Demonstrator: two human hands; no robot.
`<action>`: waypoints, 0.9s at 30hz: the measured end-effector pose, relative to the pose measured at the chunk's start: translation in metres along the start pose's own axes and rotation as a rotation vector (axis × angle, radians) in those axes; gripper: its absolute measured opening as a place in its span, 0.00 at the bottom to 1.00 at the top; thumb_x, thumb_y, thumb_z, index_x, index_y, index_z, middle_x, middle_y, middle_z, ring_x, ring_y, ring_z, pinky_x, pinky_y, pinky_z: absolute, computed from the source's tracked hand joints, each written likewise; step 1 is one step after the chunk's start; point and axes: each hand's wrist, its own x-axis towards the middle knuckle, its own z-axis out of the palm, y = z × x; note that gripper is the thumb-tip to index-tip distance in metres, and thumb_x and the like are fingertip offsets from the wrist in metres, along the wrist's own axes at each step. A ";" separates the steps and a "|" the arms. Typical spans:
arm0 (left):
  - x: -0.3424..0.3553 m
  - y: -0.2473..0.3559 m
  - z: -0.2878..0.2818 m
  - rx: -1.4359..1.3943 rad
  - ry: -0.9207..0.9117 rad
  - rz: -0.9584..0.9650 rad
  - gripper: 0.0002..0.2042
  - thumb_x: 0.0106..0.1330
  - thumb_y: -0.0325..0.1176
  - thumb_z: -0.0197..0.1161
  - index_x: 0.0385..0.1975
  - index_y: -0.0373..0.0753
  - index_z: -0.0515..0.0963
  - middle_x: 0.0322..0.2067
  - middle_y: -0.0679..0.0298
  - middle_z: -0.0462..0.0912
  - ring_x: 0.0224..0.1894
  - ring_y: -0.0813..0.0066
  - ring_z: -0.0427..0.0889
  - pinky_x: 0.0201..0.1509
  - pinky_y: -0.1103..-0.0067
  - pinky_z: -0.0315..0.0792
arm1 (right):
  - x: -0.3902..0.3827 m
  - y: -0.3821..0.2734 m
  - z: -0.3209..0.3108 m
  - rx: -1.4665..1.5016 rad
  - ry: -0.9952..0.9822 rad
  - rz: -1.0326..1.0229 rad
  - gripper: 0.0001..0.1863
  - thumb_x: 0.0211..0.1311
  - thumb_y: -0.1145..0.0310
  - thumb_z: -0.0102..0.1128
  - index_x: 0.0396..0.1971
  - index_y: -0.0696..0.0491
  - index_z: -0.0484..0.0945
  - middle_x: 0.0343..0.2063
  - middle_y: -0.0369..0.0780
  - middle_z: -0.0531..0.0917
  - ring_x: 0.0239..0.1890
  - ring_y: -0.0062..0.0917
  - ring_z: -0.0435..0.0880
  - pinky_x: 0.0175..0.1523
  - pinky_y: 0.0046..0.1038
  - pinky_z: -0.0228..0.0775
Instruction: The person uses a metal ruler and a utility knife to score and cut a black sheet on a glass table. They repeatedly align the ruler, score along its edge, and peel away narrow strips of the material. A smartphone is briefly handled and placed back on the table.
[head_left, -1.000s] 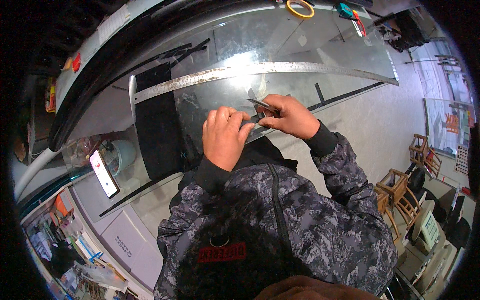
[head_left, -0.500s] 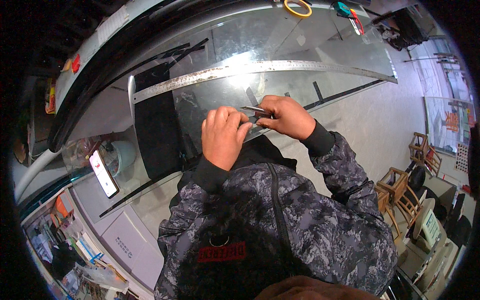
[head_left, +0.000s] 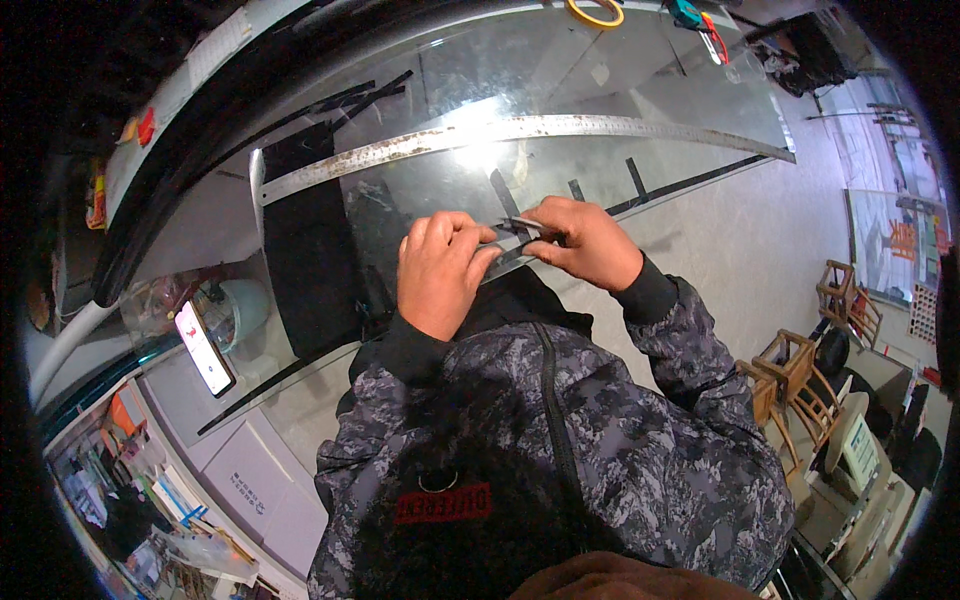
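Note:
My right hand [head_left: 585, 247] is closed around a thin metal cutting blade [head_left: 520, 224], held nearly flat over the near edge of a glass sheet [head_left: 420, 100]. My left hand [head_left: 437, 275] is beside it, fingers curled and thumb at a small dark strip [head_left: 510, 245] along that edge; its exact grip is partly hidden. Short black strips [head_left: 632, 180] lie on the glass just past my hands. A long, stained steel ruler [head_left: 380, 155] crosses the glass beyond them. Black material [head_left: 300, 270] lies to my left.
A lit phone [head_left: 200, 348] and a translucent bucket [head_left: 243, 310] sit at the left, above cluttered shelving [head_left: 130, 480]. Yellow tape [head_left: 595, 24] and a teal-and-red tool [head_left: 690, 18] are at the far edge. Wooden chairs [head_left: 785, 355] stand at the right on the pale floor [head_left: 720, 260].
The blade went from angled upward to nearly flat, then shifted with my right fingers. My left hand moved slightly leftward. The ruler and glass appear slightly higher in the picture.

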 end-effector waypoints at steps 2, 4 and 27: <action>-0.003 -0.002 -0.003 -0.003 -0.032 0.025 0.10 0.68 0.36 0.81 0.46 0.46 0.91 0.50 0.68 0.85 0.56 0.57 0.81 0.59 0.60 0.74 | -0.009 -0.004 0.003 -0.038 0.009 -0.028 0.25 0.66 0.70 0.83 0.62 0.48 0.89 0.40 0.42 0.84 0.39 0.42 0.86 0.44 0.41 0.79; -0.005 -0.002 -0.005 -0.002 -0.077 0.044 0.10 0.69 0.37 0.81 0.46 0.47 0.91 0.50 0.69 0.85 0.56 0.58 0.81 0.59 0.60 0.73 | -0.018 -0.007 0.005 -0.178 0.014 -0.080 0.29 0.65 0.69 0.84 0.67 0.46 0.88 0.41 0.42 0.84 0.39 0.41 0.87 0.44 0.41 0.80; -0.005 0.001 -0.017 -0.036 -0.232 0.171 0.12 0.66 0.42 0.82 0.45 0.49 0.89 0.50 0.72 0.86 0.56 0.62 0.82 0.61 0.61 0.71 | -0.044 0.009 0.029 -0.371 0.130 -0.208 0.26 0.61 0.70 0.76 0.62 0.48 0.88 0.39 0.40 0.82 0.37 0.39 0.90 0.39 0.42 0.82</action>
